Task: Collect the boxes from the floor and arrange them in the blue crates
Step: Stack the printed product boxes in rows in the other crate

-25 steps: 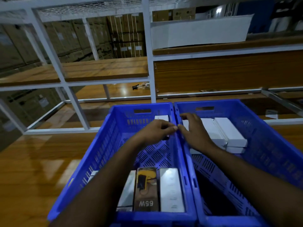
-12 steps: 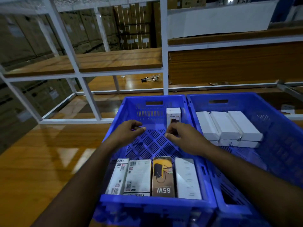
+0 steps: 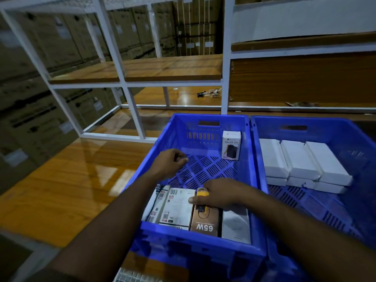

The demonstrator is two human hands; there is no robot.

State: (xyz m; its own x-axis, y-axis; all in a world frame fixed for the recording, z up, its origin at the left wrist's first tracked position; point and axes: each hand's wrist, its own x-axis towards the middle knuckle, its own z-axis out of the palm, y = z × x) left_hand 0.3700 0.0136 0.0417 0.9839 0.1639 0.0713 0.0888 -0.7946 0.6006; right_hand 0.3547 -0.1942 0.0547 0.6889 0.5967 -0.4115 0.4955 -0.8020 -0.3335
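Note:
Two blue crates sit side by side, the left crate (image 3: 151, 151) and the right crate (image 3: 350, 139). In the left crate a small white box (image 3: 231, 145) stands upright in the far right corner. A row of boxes lies at its near end: a labelled white box (image 3: 177, 208), a brown 65W box (image 3: 205, 223) and a plain white box (image 3: 236, 224). My right hand (image 3: 221, 194) lies across the far end of the 65W box, thumb on its left edge. My left hand (image 3: 168, 163) hovers over the crate floor, fingers curled, holding nothing. Several white boxes (image 3: 299, 159) are stacked in the right crate.
A white metal rack (image 3: 132, 98) with wooden shelves stands just beyond the crates. Small dark items (image 3: 209, 93) lie on its lower shelf. Brown cartons (image 3: 61, 37) fill the background. Polished wooden floor (image 3: 71, 180) stretches to the left.
My right hand has drawn back from the upright white box to the near row and now rests on the 65W box. My left hand has stayed over the crate floor.

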